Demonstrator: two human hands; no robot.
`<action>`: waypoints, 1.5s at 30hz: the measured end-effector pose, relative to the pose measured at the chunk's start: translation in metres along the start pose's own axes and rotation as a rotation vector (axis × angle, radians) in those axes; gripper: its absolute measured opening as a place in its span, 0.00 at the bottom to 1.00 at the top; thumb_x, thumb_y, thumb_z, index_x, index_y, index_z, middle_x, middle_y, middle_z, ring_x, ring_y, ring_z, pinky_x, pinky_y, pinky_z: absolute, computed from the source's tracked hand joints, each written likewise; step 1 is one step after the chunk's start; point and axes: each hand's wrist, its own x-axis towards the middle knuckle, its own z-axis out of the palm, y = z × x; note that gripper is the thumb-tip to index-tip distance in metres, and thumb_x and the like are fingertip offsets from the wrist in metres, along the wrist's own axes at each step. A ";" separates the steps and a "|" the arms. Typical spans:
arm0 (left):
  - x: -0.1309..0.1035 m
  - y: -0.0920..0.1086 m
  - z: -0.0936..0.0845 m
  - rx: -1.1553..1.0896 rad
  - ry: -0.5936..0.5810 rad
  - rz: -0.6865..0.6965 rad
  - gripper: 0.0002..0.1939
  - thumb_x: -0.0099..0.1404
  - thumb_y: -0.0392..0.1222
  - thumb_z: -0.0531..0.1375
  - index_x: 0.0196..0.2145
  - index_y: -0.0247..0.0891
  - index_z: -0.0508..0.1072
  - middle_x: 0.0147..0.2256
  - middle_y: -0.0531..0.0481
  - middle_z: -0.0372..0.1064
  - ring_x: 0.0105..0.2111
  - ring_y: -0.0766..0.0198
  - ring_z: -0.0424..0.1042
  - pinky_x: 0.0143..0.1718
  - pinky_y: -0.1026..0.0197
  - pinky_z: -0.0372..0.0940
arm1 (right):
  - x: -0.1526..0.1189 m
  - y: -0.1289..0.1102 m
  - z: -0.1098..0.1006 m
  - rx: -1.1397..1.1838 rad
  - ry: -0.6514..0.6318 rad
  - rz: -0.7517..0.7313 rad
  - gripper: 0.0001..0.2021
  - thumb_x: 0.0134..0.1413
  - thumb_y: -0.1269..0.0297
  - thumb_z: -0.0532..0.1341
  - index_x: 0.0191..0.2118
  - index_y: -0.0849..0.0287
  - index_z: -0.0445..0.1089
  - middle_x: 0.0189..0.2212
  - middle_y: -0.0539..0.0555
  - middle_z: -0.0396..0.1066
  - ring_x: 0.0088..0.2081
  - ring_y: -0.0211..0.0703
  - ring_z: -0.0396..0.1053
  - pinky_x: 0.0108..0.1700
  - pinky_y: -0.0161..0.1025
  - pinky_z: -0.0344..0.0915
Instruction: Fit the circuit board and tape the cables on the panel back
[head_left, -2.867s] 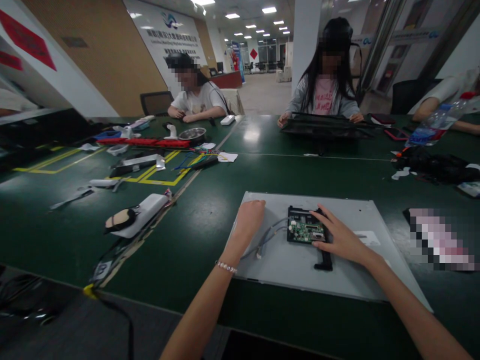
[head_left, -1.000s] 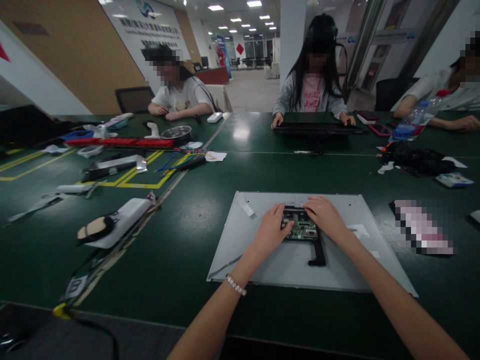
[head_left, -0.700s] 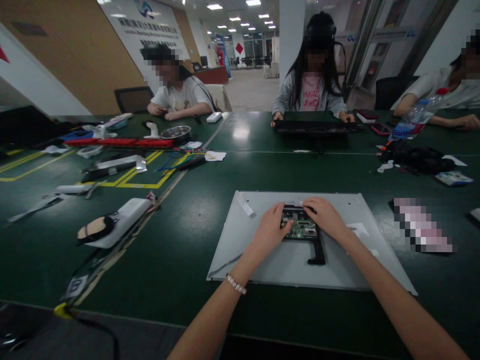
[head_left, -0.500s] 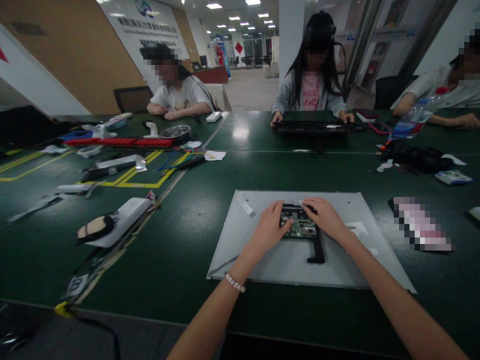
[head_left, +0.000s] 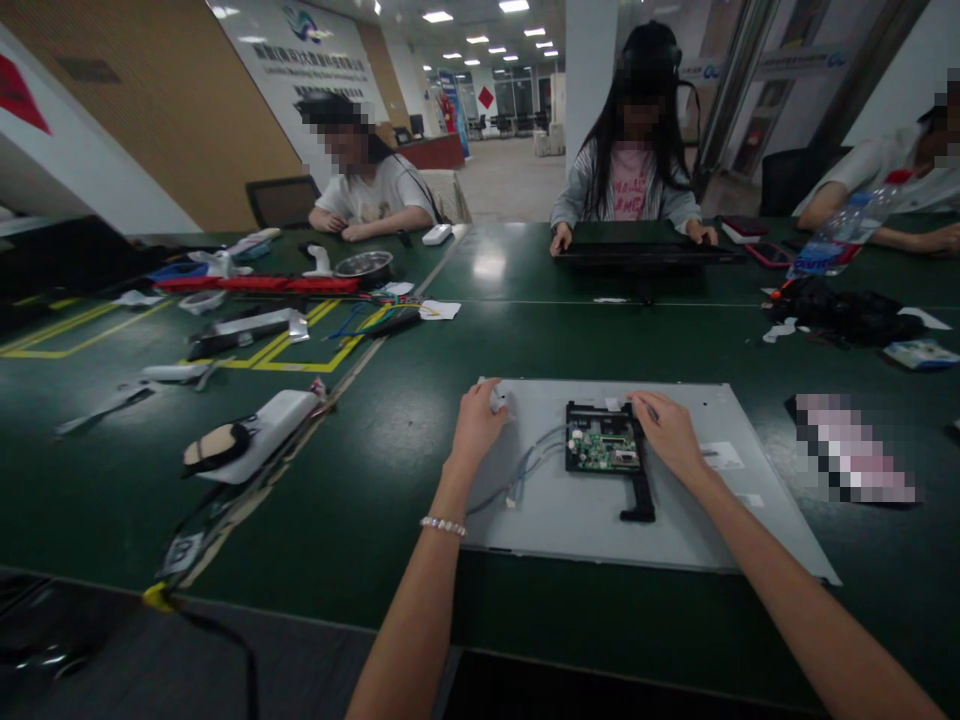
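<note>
PCB (head_left: pixel 604 450) is sitting in a black plastic bracket (head_left: pixel 642 490), both lying approx mid-way along a grey metal panel (head_left: pixel 697 525), component side facing up. PCB's longer side is running L-R; the bracket's arm is pointing twd the wearer from the right side, w/ its foot turning left. The panel's long axis is also running L-R across the green desk (head_left: pixel 375 540). Grey cables (head_left: pixel 529 462) are leaving the PCB's left side & curving twd the left wrist, w/ a white connector (head_left: pixel 510 498) lying on the panel

L hand (head_left: pixel 477 425) is staying half-curled at the panel's far left corner, thumb & index sitting slightly apart around a whitish strip (head_left: pixel 497 401); can't tell if they're pinching it. R hand (head_left: pixel 670 432) is reaching the bracket's far right corner, fingers bunching, tips right at it & partly blocking it; can't tell if they're gripping

White label (head_left: pixel 724 456) is lying on the panel just right of the R hand. Off-panel right, a pixelated pink item (head_left: pixel 855 450) is lying. Well left, a white case (head_left: pixel 279 430) is resting. Across the desk another person's hands (head_left: pixel 560 239) are holding a black flat device (head_left: pixel 649 256)
</note>
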 end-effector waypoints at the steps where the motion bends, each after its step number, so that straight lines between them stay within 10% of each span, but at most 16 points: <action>1: 0.000 0.000 0.001 -0.005 -0.010 0.007 0.23 0.56 0.29 0.58 0.50 0.35 0.71 0.49 0.41 0.70 0.51 0.53 0.69 0.56 0.50 0.61 | 0.000 0.000 0.000 -0.002 0.001 0.000 0.19 0.64 0.57 0.49 0.42 0.59 0.76 0.42 0.61 0.77 0.45 0.52 0.73 0.51 0.50 0.66; 16: 0.000 0.016 -0.016 -0.083 0.098 -0.062 0.19 0.61 0.29 0.51 0.46 0.37 0.75 0.41 0.45 0.76 0.41 0.59 0.74 0.47 0.57 0.66 | 0.003 -0.006 -0.007 -0.012 0.035 -0.037 0.17 0.61 0.60 0.52 0.45 0.58 0.75 0.45 0.60 0.76 0.49 0.53 0.71 0.55 0.55 0.63; 32: -0.053 0.057 -0.022 -0.388 -0.078 -0.129 0.24 0.58 0.31 0.54 0.53 0.38 0.67 0.36 0.48 0.78 0.35 0.63 0.76 0.40 0.60 0.68 | -0.038 -0.109 -0.005 -0.036 -0.301 -0.408 0.23 0.57 0.75 0.55 0.58 0.57 0.65 0.58 0.59 0.66 0.61 0.51 0.59 0.62 0.55 0.58; 45: -0.064 0.061 -0.009 -0.341 -0.160 -0.129 0.26 0.59 0.30 0.53 0.56 0.36 0.63 0.36 0.48 0.76 0.36 0.64 0.75 0.41 0.61 0.67 | -0.040 -0.119 0.030 -0.247 -0.381 -0.638 0.07 0.59 0.76 0.58 0.38 0.61 0.74 0.41 0.55 0.76 0.51 0.48 0.68 0.58 0.50 0.60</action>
